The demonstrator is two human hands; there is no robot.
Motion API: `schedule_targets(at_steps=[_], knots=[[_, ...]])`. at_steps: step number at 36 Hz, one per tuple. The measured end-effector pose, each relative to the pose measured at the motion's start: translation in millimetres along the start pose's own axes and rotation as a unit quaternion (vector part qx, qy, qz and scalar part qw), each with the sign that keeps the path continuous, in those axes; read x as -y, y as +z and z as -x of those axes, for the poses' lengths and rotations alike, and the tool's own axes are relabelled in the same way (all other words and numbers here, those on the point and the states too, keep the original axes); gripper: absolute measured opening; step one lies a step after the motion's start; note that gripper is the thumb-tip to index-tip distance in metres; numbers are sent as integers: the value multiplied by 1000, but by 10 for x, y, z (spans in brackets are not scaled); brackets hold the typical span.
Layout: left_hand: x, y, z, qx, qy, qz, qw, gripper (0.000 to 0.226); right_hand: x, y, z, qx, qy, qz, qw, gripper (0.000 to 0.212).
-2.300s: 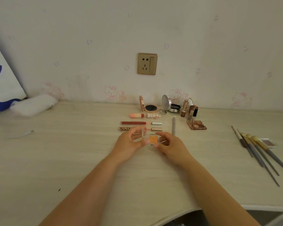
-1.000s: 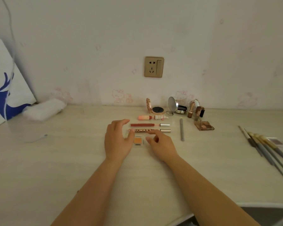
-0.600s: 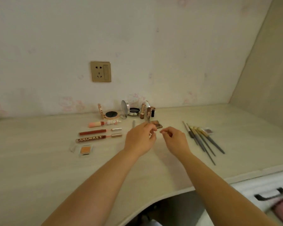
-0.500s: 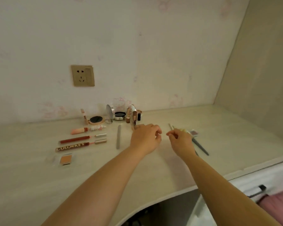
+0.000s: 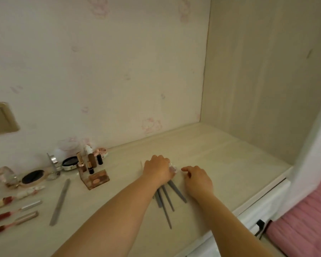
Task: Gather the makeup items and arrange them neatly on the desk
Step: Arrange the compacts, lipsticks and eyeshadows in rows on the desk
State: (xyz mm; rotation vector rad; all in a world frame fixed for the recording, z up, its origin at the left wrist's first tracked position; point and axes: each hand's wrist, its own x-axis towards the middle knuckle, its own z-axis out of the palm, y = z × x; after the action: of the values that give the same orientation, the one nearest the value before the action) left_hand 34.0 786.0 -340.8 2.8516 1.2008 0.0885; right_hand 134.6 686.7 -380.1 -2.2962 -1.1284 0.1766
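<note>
Here, at centre frame, a person reaches across the pale table toward the makeup brushes, whose grey handles fan out toward the lower edge. The left hand lies knuckles-up over the brush heads, its fingers bent down onto them and onto a small pinkish case just showing at its right side; whether it actually grips anything cannot be told. The right hand, just beside it, rests on the table with loosely curled fingers and holds nothing.

At lower left, lip glosses and a grey pencil already lie in tidy rows, with an eyeshadow palette, compacts and lipsticks grouped near the wall.

The step in hand appears to be gathering the brushes. The next move likely calls for bunching the splayed handles together and carrying them left, toward the arranged group.
</note>
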Motion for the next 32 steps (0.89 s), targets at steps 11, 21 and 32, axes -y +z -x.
schedule_targets(at_steps=[11, 21, 32], knots=[[-29, 22, -53, -51, -46, 63, 996, 47, -22, 25, -48, 6, -35, 18, 999, 35], [483, -195, 692, -224, -44, 222, 948, 42, 835, 47, 321, -28, -145, -235, 961, 30], [1840, -224, 2197, -288, -183, 273, 899, 34, 2231, 826, 1321, 133, -202, -394, 886, 23]])
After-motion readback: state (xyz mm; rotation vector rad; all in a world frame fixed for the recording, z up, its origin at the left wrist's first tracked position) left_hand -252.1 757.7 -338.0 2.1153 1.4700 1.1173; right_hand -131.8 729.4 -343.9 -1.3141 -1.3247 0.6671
